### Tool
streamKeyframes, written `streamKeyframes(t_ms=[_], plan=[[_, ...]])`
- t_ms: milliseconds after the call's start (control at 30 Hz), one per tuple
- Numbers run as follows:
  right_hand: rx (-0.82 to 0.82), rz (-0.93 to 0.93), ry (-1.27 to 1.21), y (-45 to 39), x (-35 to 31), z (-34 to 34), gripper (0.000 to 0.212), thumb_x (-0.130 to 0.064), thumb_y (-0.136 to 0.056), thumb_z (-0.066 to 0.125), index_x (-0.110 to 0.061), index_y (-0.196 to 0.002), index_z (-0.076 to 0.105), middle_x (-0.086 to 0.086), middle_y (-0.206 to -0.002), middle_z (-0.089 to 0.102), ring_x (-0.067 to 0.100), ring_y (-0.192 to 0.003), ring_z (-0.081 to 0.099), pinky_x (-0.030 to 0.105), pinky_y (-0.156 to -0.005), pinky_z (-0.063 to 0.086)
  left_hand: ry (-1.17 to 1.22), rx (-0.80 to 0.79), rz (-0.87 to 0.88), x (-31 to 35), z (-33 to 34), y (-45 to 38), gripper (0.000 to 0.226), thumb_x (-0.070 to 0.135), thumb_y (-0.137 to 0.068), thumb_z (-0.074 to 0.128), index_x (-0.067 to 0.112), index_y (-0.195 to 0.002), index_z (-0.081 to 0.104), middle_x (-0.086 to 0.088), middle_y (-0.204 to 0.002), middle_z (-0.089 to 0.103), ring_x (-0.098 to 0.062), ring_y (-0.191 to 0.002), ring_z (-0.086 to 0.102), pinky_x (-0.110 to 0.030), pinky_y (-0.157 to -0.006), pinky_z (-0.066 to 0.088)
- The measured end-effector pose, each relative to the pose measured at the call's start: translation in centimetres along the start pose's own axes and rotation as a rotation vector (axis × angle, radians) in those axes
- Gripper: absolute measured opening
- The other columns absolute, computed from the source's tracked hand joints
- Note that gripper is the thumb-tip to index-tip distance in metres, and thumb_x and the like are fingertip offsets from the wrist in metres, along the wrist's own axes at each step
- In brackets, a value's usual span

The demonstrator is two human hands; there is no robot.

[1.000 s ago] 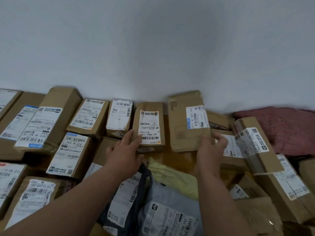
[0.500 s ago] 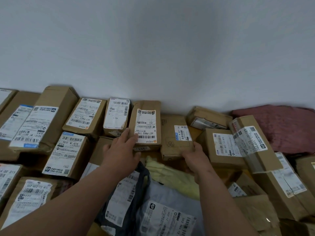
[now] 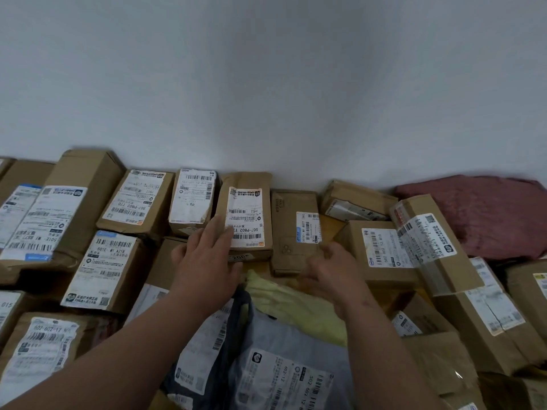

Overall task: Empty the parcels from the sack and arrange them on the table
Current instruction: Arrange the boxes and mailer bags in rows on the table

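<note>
"507-P802" on taped box's label [image 3: 245,216]

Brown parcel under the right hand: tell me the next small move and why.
Probably let go and draw the right hand back. The brown parcel already lies flat in the back row beside the parcel the left hand steadies.

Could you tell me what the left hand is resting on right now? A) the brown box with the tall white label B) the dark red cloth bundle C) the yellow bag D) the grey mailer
A: the left hand lies with straight fingers on the brown box with the tall white label.
</note>
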State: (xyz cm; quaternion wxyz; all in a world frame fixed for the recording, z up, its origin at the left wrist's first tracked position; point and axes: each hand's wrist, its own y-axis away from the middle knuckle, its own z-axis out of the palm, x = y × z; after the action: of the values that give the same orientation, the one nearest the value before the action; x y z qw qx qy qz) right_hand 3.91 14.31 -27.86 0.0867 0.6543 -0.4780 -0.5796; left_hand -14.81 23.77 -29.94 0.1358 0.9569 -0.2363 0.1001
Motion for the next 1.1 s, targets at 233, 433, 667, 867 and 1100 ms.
streamKeyframes(t_ms=[233, 433, 667, 867, 1100], plan=[[0.76, -0.361, 0.665, 0.5, -2.0, -8.5, 0.046, -0.027, -0.081, 0.07, -0.016, -0.124, 0.059, 0.019, -0.137, 0.049, 0.041, -0.126, 0.041, 0.051, -0.105, 0.033, -0.001, -0.014, 0.083, 1.5, 0.2, -0.4, 0.066, 0.05, -0.092, 0.049, 0.037, -0.15, 0.021, 0.006, -0.163, 0.0, -0.021, -0.146, 0.0, -0.047, -0.115, 0.008], [0.547, -0.016, 0.638, 0.2, -0.9, -12.9, 0.077, -0.022, -0.082, 0.069, -0.035, -0.146, 0.028, 0.021, -0.14, 0.038, 0.045, -0.128, 0.039, 0.058, -0.106, 0.033, -0.029, -0.058, 0.1, 2.6, 0.3, -0.3, 0.065, 0.049, -0.092, 0.05, 0.038, -0.15, 0.022, 0.005, -0.163, 0.0, -0.02, -0.148, -0.004, -0.046, -0.116, 0.005], [0.344, -0.334, 0.448, 1.2, -2.5, -9.1, 0.051, -0.023, -0.088, 0.068, -0.027, -0.132, 0.042, -0.005, -0.104, 0.054, 0.012, -0.079, 0.055, 0.021, -0.054, 0.038, -0.018, -0.061, 0.091, 3.4, 0.3, -0.1, 0.064, 0.048, -0.092, 0.051, 0.038, -0.149, 0.024, 0.005, -0.163, 0.005, -0.02, -0.148, -0.001, -0.045, -0.116, 0.006], [0.143, -0.324, 0.407, 0.1, -2.6, -3.2, 0.062, -0.038, -0.088, 0.066, -0.029, -0.14, 0.035, -0.005, -0.113, 0.054, 0.017, -0.099, 0.057, 0.036, -0.081, 0.051, -0.021, -0.054, 0.082, 3.5, -0.1, 0.0, 0.065, 0.048, -0.093, 0.05, 0.038, -0.15, 0.021, 0.005, -0.163, 0.004, -0.02, -0.148, -0.001, -0.045, -0.116, 0.006], [0.045, -0.326, 0.436, -1.9, -0.5, -0.1, 0.082, -0.054, -0.085, 0.063, -0.03, -0.152, 0.022, 0.005, -0.152, 0.036, 0.026, -0.135, 0.042, 0.043, -0.108, 0.041, 0.011, -0.066, 0.067, 3.2, 0.3, 0.4, 0.067, 0.048, -0.091, 0.052, 0.04, -0.15, 0.02, 0.005, -0.163, 0.004, -0.02, -0.148, -0.002, -0.045, -0.117, 0.006]])
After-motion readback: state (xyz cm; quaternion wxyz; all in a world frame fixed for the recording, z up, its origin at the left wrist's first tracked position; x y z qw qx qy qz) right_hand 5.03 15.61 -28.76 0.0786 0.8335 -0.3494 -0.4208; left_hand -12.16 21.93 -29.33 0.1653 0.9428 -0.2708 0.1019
